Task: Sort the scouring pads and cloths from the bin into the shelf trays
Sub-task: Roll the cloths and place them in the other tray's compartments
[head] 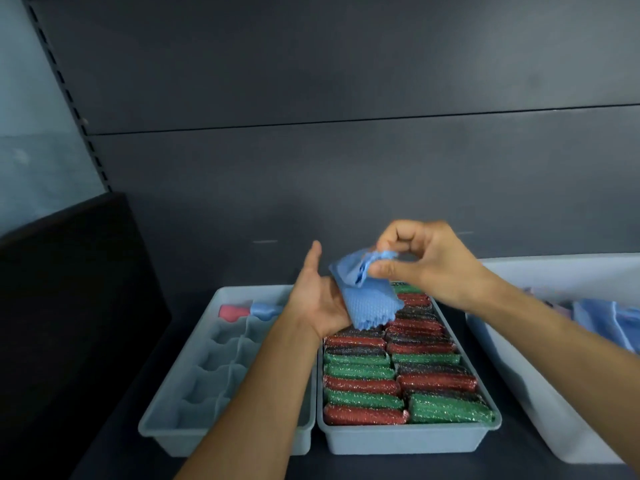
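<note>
Dark grey shelf [433,471] carries a grey plastic tray [405,441] of glittery scouring pads [363,393]. Over its far end the right hand [429,261] pinches a small blue woven cloth [367,301] against the flat left hand [318,299]. Loose fingers could drop it onto the pads. Its long side runs up and down, zigzag edge lowest

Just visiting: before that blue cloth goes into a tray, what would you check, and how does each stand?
1. Grip on blue waffle-weave cloth: ok; right hand pinches its top, left hand backs it.
2. Cloth rolled tidy: not ok; lower end hangs loose.
3. Free compartments in divided grey plastic tray: ok.
4. Room in grey tray of glittery scouring pads: not ok; packed.
5. Cloths left in white plastic bin: ok; blue ones show.
</note>
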`<action>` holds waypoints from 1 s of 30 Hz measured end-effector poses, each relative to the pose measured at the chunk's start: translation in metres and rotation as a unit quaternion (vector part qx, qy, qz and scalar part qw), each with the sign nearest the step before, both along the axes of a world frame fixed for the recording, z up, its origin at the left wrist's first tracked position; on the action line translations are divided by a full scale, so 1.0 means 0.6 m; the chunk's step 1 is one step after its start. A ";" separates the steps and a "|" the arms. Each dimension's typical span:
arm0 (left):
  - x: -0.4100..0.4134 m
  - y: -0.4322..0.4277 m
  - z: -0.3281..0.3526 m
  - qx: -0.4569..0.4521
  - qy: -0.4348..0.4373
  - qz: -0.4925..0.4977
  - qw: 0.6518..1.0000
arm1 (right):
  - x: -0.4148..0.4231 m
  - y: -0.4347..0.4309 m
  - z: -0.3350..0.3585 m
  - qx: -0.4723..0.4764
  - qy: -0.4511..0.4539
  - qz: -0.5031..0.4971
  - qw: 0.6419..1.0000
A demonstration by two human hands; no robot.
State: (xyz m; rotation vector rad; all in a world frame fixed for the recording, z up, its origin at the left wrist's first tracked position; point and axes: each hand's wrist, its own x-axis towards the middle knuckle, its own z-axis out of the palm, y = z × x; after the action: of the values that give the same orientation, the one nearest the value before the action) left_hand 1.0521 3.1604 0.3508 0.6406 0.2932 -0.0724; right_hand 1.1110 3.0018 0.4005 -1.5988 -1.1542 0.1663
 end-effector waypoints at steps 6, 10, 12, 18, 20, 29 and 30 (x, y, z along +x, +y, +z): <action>0.010 0.010 0.011 0.075 0.023 0.035 0.996 | -0.002 -0.015 -0.065 -0.090 -0.123 -0.016 0.988; 0.007 0.006 0.014 0.063 0.033 0.044 0.997 | 0.015 -0.016 -0.080 -0.169 -0.476 -0.050 0.862; 0.006 0.003 0.012 0.063 0.040 0.044 0.996 | 0.014 -0.003 -0.079 -0.133 -0.546 -0.069 0.825; -0.008 -0.008 -0.012 0.215 0.041 0.107 0.970 | -0.009 0.016 -0.053 -0.018 -0.092 -0.093 0.991; -0.024 -0.007 -0.019 0.328 -0.012 0.116 0.938 | -0.008 0.021 -0.040 0.017 0.082 -0.057 0.995; -0.048 -0.022 -0.009 0.450 -0.168 0.238 0.845 | -0.010 0.041 -0.052 0.021 0.309 -0.005 0.951; -0.048 -0.019 -0.010 0.449 -0.172 0.248 0.841 | -0.011 0.042 -0.056 0.026 0.309 -0.003 0.951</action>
State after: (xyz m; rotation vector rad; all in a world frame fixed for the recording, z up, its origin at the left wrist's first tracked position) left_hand 1.0231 3.1489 0.3446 1.4699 0.1196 0.7202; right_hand 1.1044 3.0273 0.3669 -1.3587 -0.6550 0.5843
